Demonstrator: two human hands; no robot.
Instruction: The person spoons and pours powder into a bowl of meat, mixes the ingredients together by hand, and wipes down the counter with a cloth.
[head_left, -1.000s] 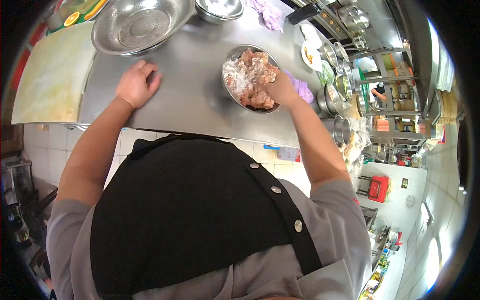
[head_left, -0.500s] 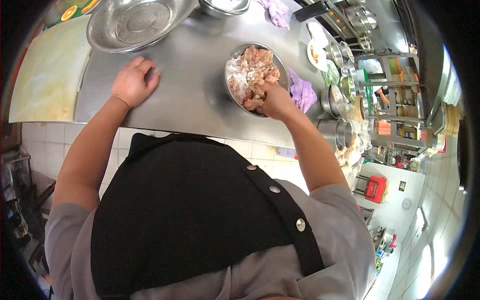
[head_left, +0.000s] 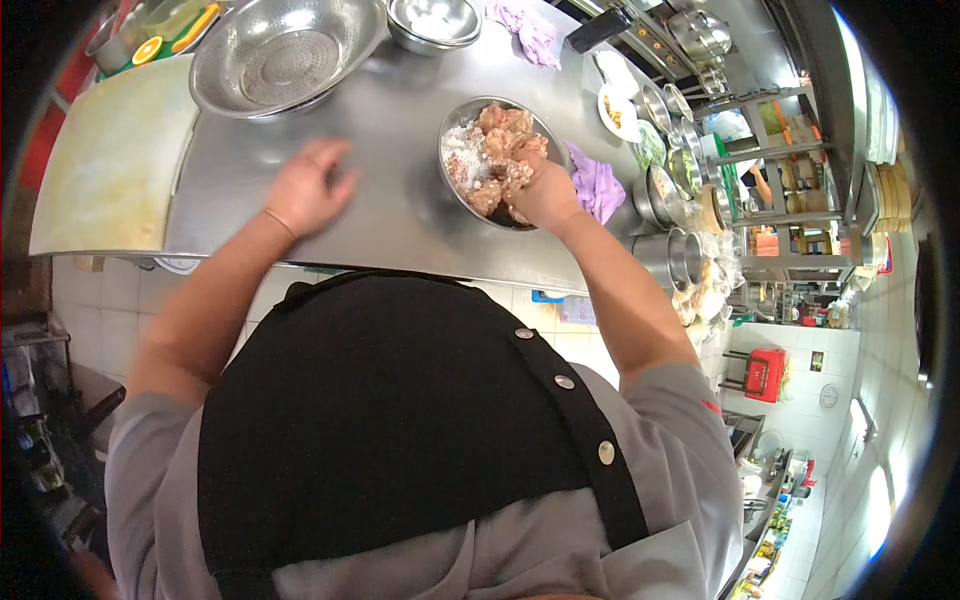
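Observation:
A steel bowl [head_left: 446,190] on the counter holds pieces of raw meat [head_left: 508,122] with white powder [head_left: 460,148] over the left part. My right hand [head_left: 546,192] reaches into the bowl from the right, its fingers curled into the meat and partly hidden by it. To the left of the bowl, my left hand [head_left: 308,188] is over the bare steel, slightly blurred. Its thumb stands apart from the fingers and it holds nothing.
A large perforated steel basin [head_left: 215,80] and a smaller bowl [head_left: 432,42] stand at the back. The pale cutting board [head_left: 110,160] lies at left. Purple cloths [head_left: 597,190] are right of the meat bowl and behind. Steel pots [head_left: 655,258] line the right side.
My left hand has moved right along the counter, towards the bowl. My right hand stays in the bowl, and the meat has shifted into separate clumps. The view has shifted slightly.

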